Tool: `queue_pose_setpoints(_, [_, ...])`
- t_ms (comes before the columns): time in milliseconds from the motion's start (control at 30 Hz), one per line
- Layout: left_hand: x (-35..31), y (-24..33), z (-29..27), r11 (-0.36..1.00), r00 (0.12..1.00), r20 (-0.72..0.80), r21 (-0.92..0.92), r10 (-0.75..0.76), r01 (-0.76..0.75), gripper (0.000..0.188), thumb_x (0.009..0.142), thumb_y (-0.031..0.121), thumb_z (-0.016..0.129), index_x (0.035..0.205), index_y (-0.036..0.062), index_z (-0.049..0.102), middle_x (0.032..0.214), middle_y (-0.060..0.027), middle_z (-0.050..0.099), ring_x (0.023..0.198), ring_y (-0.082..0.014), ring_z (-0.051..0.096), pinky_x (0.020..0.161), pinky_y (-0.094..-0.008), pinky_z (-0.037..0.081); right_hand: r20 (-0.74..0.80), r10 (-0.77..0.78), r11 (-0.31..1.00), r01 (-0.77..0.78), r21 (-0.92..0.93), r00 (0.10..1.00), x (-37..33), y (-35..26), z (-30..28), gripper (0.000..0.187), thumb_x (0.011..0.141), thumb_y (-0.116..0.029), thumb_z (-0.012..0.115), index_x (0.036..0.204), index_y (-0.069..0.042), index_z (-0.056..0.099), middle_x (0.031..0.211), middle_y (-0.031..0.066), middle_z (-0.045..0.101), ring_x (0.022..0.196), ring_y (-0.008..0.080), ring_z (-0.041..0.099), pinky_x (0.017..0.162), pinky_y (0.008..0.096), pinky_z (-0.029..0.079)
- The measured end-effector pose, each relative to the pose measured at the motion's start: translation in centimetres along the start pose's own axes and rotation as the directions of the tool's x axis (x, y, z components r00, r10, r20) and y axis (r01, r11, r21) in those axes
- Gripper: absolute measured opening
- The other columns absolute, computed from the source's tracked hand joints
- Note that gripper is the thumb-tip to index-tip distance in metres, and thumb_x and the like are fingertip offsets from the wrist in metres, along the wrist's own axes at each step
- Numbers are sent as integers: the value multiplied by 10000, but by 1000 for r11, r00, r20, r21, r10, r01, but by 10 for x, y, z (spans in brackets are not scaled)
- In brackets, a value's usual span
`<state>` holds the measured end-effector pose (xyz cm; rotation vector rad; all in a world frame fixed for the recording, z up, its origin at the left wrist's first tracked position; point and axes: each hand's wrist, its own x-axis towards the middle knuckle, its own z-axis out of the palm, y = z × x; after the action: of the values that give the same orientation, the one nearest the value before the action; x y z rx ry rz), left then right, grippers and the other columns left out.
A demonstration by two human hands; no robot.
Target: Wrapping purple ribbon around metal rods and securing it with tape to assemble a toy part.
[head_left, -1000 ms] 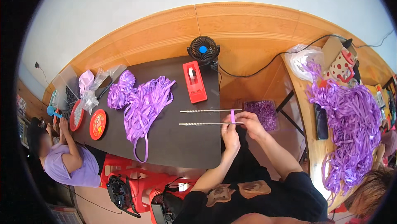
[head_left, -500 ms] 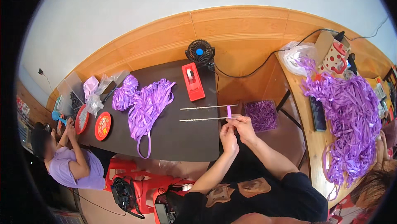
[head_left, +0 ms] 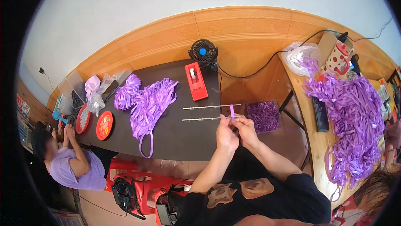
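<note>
Two thin metal rods (head_left: 204,107) lie parallel, reaching past the right edge of the dark table. Near their right ends a short band of purple ribbon (head_left: 232,111) spans the gap between them. My left hand (head_left: 227,136) is closed, its fingertips up against the nearer rod just left of the band; what they pinch is too small to make out. Beside it, my right hand (head_left: 246,130) is closed on the purple ribbon at the nearer rod. The two hands nearly touch, and the ribbon between them is mostly hidden by fingers.
On the dark table (head_left: 179,142) are a red tape dispenser (head_left: 199,90), a black fan (head_left: 203,51) and heaped purple ribbon (head_left: 150,105). A bin of purple pieces (head_left: 264,116) stands below right. Another ribbon pile (head_left: 355,121) covers the wooden table. A co-worker (head_left: 77,165) sits left.
My left hand has moved up and slightly left, its fingertips now at the nearer rod. My right hand stays about where it was by the ribbon band.
</note>
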<state>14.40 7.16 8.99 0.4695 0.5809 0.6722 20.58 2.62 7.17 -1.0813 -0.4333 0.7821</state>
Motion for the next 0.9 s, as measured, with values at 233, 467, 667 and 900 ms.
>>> queue_pose_setpoints(233, [-2, 26, -6, 967, 959, 122, 4, -255, 256, 623, 933, 535, 339, 1130, -29, 518, 1073, -117, 547, 1023, -245, 475, 934, -389, 332, 57, 218, 975, -219, 21, 974, -2, -6, -11, 136, 848, -87, 593, 821, 25, 665, 1086, 102, 602, 995, 178, 533, 866, 323, 406])
queue_pose_setpoints(467, [-6, 38, -8, 940, 937, 112, -43, -332, 338, 678, 880, 603, 411, 1154, -11, 499, 1094, -91, 530, 1052, -238, 460, 935, -376, 297, -24, -598, 665, 479, -572, 801, -9, -40, -23, 57, 800, -48, 637, 794, 8, 631, 1053, 141, 607, 989, 246, 525, 872, 345, 393])
queue_pose_setpoints(667, [-7, 38, -7, 938, 937, 114, -71, -330, 339, 762, 868, 603, 430, 1237, -63, 411, 1200, -157, 490, 1111, -277, 429, 943, -380, 299, 246, -296, 785, 382, -487, 923, 82, -56, 20, 184, 847, -107, 618, 942, 49, 652, 924, 76, 638, 882, 136, 578, 788, 242, 437])
queue_pose_setpoints(900, [-6, 37, -7, 937, 937, 102, -74, -333, 341, 687, 874, 600, 431, 1132, -36, 441, 1160, -145, 495, 1080, -274, 454, 865, -364, 336, 217, 90, 887, 21, -460, 972, 150, -29, 104, 213, 828, -209, 653, 827, 1, 686, 694, 21, 615, 624, 78, 513, 567, 245, 398])
